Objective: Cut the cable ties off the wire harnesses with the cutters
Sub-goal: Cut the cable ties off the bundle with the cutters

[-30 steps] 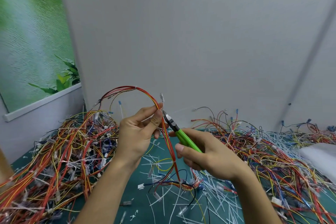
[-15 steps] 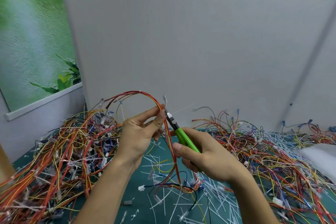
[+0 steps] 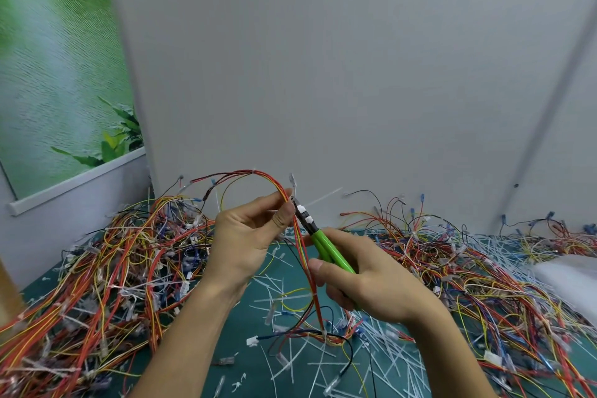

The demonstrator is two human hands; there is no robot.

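Note:
My left hand (image 3: 248,242) pinches a red, orange and yellow wire harness (image 3: 245,175) that arches up to the left and hangs down between my hands to the mat. A white cable tie (image 3: 292,180) sticks up from the harness just above my thumb and fingertip. My right hand (image 3: 365,275) grips green-handled cutters (image 3: 329,249), whose black jaws point up-left and sit against the harness right at my left thumb. Whether the jaws are around the tie is hidden by my fingers.
A big heap of tied harnesses (image 3: 106,275) fills the left of the green mat (image 3: 245,329). Another tangle of wires (image 3: 478,268) lies on the right. Cut white ties (image 3: 290,362) litter the middle. A white bag (image 3: 575,275) sits at the right edge. A grey wall stands close behind.
Both hands have shifted slightly, and the harness arch has dropped a little in view. The cutter jaws stay at the harness by my left thumb.

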